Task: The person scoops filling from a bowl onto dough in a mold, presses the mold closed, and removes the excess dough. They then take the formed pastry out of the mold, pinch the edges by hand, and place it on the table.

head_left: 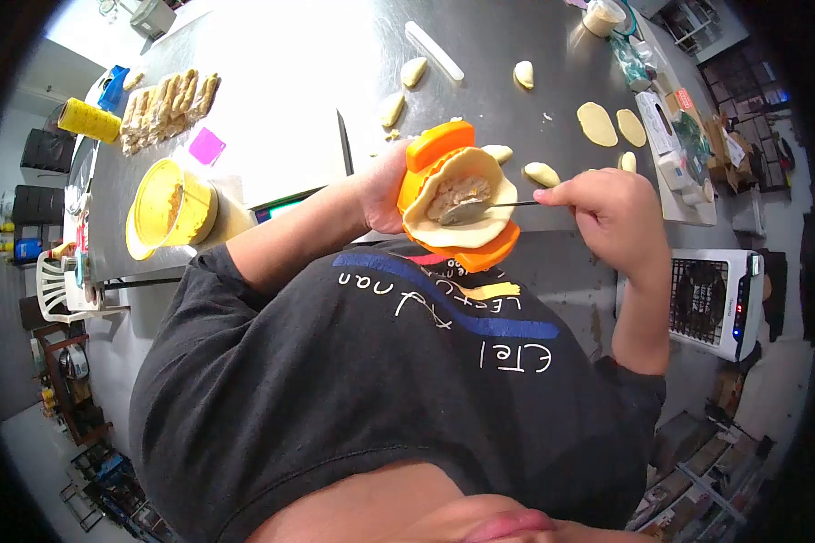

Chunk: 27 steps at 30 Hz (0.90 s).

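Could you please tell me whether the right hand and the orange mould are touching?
Apart: the head view shows a gap between the right hand and the orange mould, spanned only by the spoon.

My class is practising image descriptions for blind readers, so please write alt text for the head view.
A person's left hand holds an open orange dumpling mould lined with a dough round, while the right hand holds a spoon in its pale filling. Beyond, folded dumplings and flat dough rounds lie on a metal table.

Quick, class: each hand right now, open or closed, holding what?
Left hand: closed, holding the orange mold, lined with dough.
Right hand: closed on the spoon, its tip at the filling.
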Tool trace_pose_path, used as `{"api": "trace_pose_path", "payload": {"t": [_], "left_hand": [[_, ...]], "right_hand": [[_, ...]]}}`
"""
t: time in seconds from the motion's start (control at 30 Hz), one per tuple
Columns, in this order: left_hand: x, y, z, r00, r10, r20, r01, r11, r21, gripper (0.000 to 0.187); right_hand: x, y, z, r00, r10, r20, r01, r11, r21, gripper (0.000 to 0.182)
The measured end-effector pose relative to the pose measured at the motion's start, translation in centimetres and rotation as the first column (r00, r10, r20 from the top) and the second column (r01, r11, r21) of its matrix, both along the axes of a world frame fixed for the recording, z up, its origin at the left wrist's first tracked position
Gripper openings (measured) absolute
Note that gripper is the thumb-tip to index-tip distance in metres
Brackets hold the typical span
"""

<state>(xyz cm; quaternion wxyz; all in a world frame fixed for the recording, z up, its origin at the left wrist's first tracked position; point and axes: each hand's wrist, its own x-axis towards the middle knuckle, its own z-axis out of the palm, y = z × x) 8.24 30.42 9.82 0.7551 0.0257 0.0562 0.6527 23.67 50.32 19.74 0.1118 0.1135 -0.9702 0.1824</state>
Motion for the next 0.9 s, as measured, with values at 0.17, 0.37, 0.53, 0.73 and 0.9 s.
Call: {"api": "trace_pose_path", "payload": {"t": [0.17, 0.37, 0.53, 0.73, 0.9], "left_hand": [[-0.1, -0.3, 0.1, 0.999, 0.037, 0.021, -0.036, 0.999, -0.031, 0.055], [0.1, -0.5, 0.5, 0.997, 0.041, 0.059, -0.037, 0.997, -0.065, 0.054], [0.1, -0.6, 0.8, 0.999, 0.046, 0.013, -0.044, 0.995, -0.087, 0.053], [-0.3, -0.6, -0.5, 0.999, 0.03, 0.018, -0.03, 1.0, -0.007, 0.052], [-0.4, -1.0, -0.5, 0.998, 0.027, 0.05, -0.03, 0.998, 0.058, 0.051]], "right_hand": [[0.0, 0.3, 0.5, 0.993, 0.062, -0.097, -0.058, 0.998, 0.04, 0.031], [-0.9, 0.2, 0.6, 0.956, 0.16, -0.245, -0.147, 0.987, 0.07, 0.032], [-1.8, 0.6, -1.4, 0.948, 0.199, -0.249, -0.195, 0.98, 0.043, 0.033], [-1.9, 0.6, -2.2, 0.937, 0.187, -0.294, -0.183, 0.982, 0.042, 0.032], [-2.0, 0.6, -3.9, 0.966, 0.079, -0.248, -0.118, 0.982, -0.144, 0.034]]}}
